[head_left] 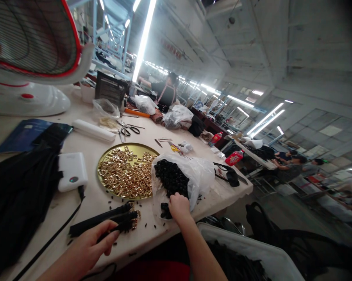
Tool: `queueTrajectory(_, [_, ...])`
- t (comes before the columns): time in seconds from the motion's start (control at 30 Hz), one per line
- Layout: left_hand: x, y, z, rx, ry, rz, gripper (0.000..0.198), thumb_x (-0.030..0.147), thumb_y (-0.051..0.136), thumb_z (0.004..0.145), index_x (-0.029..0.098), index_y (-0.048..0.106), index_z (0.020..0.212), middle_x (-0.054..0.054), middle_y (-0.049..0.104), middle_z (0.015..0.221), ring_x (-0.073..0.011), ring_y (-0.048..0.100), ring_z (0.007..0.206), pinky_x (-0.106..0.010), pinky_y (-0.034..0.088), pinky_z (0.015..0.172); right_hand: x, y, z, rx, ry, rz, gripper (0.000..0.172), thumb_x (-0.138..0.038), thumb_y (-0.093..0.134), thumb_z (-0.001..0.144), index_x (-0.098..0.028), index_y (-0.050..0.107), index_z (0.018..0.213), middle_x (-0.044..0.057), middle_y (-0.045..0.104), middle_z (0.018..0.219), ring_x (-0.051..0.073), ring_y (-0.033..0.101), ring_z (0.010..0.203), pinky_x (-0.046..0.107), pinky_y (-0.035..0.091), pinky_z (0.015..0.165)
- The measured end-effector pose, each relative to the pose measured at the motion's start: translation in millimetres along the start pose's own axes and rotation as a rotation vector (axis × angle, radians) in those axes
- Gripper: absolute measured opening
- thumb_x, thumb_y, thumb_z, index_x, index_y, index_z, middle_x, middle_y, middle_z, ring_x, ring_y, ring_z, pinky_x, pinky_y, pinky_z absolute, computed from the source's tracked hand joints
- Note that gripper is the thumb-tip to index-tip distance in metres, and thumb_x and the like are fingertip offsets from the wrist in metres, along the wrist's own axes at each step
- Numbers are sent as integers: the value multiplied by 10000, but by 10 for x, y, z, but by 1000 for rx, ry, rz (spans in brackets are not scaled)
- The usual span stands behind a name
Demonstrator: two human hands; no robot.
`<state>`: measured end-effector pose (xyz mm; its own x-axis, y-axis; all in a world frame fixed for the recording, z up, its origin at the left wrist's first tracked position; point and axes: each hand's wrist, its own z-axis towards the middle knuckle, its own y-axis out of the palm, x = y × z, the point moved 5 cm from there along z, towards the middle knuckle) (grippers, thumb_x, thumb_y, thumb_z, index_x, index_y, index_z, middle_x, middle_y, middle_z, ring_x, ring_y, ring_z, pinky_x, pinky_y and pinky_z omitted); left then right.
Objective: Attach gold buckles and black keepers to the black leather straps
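Two hands are working at the near edge of a pale worktop [152, 134]. At the far left of the frame a heap of black cloth [17, 195] is lying, with a white power bank [72, 171] sitting just beside it. In the lower left, the left grip [88, 244] is clenching around a bundle of black straps [105, 219]. The bundle is lying flat on the worktop and pointing toward the centre. Its far end, where gold fittings are showing, is resting just below a round gold tray [137, 147]. The tray is holding a pile of gold buckles [125, 175]. Just right of it, overlapping its rim, a clear plastic bag [201, 171] is lying open, with small black pieces [171, 177] filling it toward the mouth. At lower centre the right grip [178, 207] is pressing into that mouth, on the black pieces. Its fingers are hidden, so I cannot tell whether it is clenched or released, though it is perhaps curling. At lower right a white bin [252, 249] is standing below the worktop edge.
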<state>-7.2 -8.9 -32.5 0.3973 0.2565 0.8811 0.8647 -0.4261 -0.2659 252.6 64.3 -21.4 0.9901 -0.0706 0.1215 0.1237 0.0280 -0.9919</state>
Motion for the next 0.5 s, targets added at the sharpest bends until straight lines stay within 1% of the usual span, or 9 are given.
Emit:
queueTrajectory(0.07, [6,11,-1,1,-3,-1,376,551,426,698,218,518,847,81,462,522,-71,290,371,-169,224,345,14,-16,25,-3,13,16,152,-235,514,803,-154,642,789,105,640,820,222,615,767,301,394,639])
queueTrajectory(0.13, [28,30,-3,1,7,5,358,541,428,699,223,521,834,78,472,520,-77,308,380,-172,240,350,-4,-22,74,9,29,45,144,-248,517,808,-163,626,847,101,634,853,217,611,789,298,394,652])
queueTrajectory(0.2, [60,42,-17,6,19,6,340,534,432,694,233,529,819,77,483,515,-85,331,387,-176,263,355,-44,-16,132,20,38,92,121,-203,518,802,-159,616,858,111,623,889,218,604,820,302,393,673])
queueTrajectory(0.27, [92,22,-45,45,23,5,328,530,433,683,242,537,798,81,482,503,-89,333,377,-184,261,348,-79,-18,179,27,42,165,111,-138,509,787,-140,617,812,129,615,885,227,595,841,317,393,695])
queueTrajectory(0.33, [122,-7,-76,70,25,9,324,530,438,671,243,549,772,81,482,497,-92,341,374,-191,252,340,-97,-52,196,38,38,268,119,-100,498,772,-126,614,776,144,606,892,238,584,864,333,393,717])
queueTrajectory(0.4, [154,-30,-94,65,32,16,323,528,444,668,238,559,752,78,487,495,-94,352,379,-194,246,340,-123,-122,162,49,20,405,120,-104,491,774,-133,607,787,135,596,926,232,572,889,330,397,737])
queueTrajectory(0.43, [173,-38,-94,59,39,15,325,528,443,672,235,562,747,78,490,493,-93,355,381,-193,248,344,-153,-162,122,47,3,481,115,-123,490,782,-142,601,808,116,598,926,219,574,879,318,406,735])
queueTrajectory(0.5, [216,-47,-77,54,53,1,332,530,438,686,228,560,747,80,492,489,-87,344,373,-191,250,351,-274,-238,-10,19,-48,641,120,-196,475,815,-168,575,875,60,612,870,174,592,796,279,433,687])
